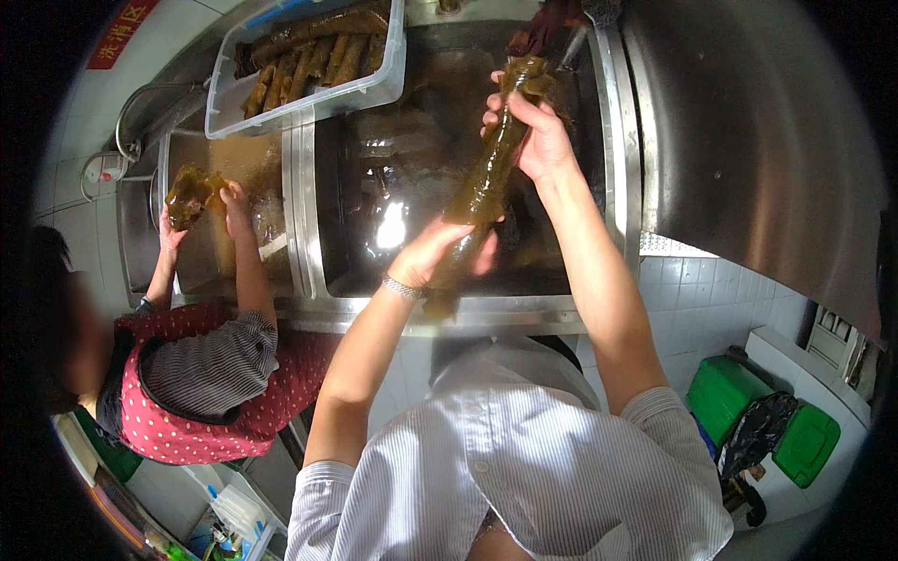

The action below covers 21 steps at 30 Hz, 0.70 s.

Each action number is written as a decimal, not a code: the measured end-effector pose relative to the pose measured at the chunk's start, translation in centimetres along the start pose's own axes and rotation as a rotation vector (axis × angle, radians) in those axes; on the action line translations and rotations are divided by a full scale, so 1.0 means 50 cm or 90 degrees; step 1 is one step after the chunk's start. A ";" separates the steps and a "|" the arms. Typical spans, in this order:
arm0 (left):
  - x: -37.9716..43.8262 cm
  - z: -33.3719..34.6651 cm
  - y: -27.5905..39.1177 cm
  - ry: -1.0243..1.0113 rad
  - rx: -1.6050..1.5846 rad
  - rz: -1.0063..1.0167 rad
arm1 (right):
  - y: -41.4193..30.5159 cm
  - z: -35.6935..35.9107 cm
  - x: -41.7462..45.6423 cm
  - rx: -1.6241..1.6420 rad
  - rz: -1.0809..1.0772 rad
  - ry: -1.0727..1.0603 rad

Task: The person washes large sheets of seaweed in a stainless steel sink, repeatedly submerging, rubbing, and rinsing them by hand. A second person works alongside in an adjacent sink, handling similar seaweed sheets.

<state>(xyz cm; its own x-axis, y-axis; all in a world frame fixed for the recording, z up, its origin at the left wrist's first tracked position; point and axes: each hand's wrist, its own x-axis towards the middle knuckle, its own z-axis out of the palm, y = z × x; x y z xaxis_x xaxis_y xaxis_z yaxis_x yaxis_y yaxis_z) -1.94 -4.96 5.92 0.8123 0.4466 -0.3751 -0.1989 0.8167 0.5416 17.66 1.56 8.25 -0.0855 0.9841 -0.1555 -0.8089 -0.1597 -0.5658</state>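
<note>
A long, glossy olive-brown strip of kelp, loosely rolled, slants over a stainless-steel sink basin of dark water. Near its upper end, my right hand grips it with the thumb across the front. My left hand, slightly blurred and wearing a metal band at the wrist, is wrapped around its lower part. The kelp's lower end hangs past my left hand, by the sink's front rim. What lies under the water is hard to make out.
A clear plastic tub holding several rolled kelp pieces rests across the sink divider. At the left basin, a co-worker's hands hold another kelp piece. Dark red cloth or gloves lie at the back right. A green bin stands lower right.
</note>
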 end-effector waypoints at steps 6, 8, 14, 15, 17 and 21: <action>0.026 -0.038 0.088 -0.032 0.018 0.179 | 0.022 0.072 0.040 -0.264 0.019 0.121; 0.032 -0.044 0.095 0.057 0.098 0.197 | 0.030 0.093 0.050 -0.293 0.002 0.134; 0.059 -0.023 0.110 0.147 0.071 0.214 | 0.047 0.113 0.105 -0.263 0.047 0.088; 0.047 -0.035 0.117 0.130 0.037 0.198 | 0.046 0.114 0.115 -0.216 0.057 0.059; 0.037 -0.056 0.131 0.115 0.004 0.177 | 0.048 0.077 0.152 -0.122 -0.040 0.001; 0.014 -0.115 0.140 0.142 0.035 0.177 | 0.021 0.059 0.165 0.194 0.000 0.014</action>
<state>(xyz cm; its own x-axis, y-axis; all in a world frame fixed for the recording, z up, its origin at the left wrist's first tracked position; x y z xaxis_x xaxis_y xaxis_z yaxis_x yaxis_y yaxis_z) -5.92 3.18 5.14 0.5904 0.7229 -0.3588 -0.3606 0.6340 0.6841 14.38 9.76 8.78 -0.0763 0.9817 -0.1747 -0.9462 -0.1265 -0.2979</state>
